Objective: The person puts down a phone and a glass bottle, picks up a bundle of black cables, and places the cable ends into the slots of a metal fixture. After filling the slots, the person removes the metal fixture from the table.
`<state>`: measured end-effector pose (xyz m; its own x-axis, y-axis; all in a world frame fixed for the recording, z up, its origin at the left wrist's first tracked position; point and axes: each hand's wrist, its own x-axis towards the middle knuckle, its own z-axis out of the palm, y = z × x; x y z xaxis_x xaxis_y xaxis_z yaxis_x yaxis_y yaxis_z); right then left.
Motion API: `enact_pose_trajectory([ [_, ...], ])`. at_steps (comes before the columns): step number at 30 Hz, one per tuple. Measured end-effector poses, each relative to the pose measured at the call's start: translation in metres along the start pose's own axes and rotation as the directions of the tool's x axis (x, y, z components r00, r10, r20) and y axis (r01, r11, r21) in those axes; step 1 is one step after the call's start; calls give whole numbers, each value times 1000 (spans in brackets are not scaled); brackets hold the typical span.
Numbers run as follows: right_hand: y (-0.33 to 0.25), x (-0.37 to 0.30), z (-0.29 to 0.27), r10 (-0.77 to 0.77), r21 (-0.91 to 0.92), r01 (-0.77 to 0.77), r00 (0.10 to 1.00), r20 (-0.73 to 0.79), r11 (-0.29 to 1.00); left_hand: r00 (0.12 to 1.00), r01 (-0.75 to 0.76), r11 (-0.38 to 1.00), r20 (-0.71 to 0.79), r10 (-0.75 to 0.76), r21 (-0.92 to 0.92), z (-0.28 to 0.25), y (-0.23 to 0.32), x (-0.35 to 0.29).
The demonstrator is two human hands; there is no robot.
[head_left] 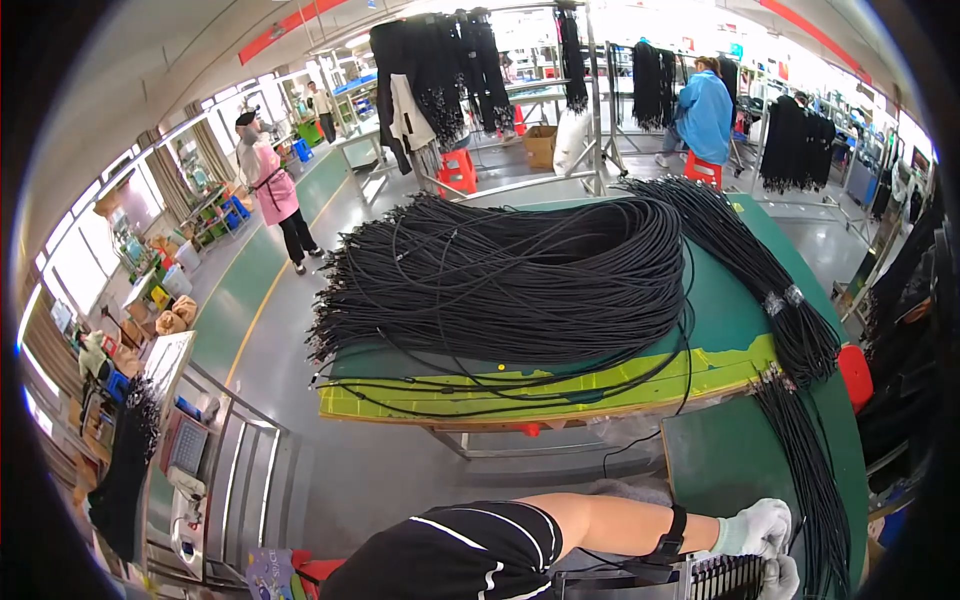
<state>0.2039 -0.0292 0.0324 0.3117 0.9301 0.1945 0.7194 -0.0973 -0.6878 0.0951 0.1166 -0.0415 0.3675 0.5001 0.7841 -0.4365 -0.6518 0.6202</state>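
Note:
My left hand [755, 528] comes in from the lower middle in a white glove, with a black strap [672, 534] around the forearm. Its fingers curl downward at the side of a row of black slotted parts [728, 577]; what they hold, if anything, is hidden. Just below it, my right hand [779, 577], also in a white glove, is partly cut off by the lower edge, and its fingers do not show clearly. Beside both hands a bundle of black cables [815, 490] lies on a green table [715, 445].
A large heap of looped black cables [500, 270] covers another green table with a yellow-green edge [450, 395]. A tied bundle [775, 290] runs along its right side. Red stools [458, 172] and hanging cable racks stand behind. One person in pink [270, 180] and another in blue [705, 115] are farther off.

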Motion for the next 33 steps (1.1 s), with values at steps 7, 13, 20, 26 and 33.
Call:
enact_pose_trajectory([
  [7,4,-5,-12,55,-1,-55,998,38,998,999,30,998,-46,-27,63,2,-12,-3],
  [13,33,-22,-17,71,49,-67,993,-90,997,977,169,958,-171,-131,231,6,-19,-7],
  [20,41,-21,-13,79,-140,-88,994,-70,986,953,297,923,-134,-271,246,5,-22,-14],
  [26,48,-21,-9,-41,-73,35,995,-90,997,954,290,921,-149,-259,260,4,-20,-12],
  [33,50,-23,-12,72,79,-70,997,-24,994,943,332,894,-112,-312,303,3,-17,-12],
])
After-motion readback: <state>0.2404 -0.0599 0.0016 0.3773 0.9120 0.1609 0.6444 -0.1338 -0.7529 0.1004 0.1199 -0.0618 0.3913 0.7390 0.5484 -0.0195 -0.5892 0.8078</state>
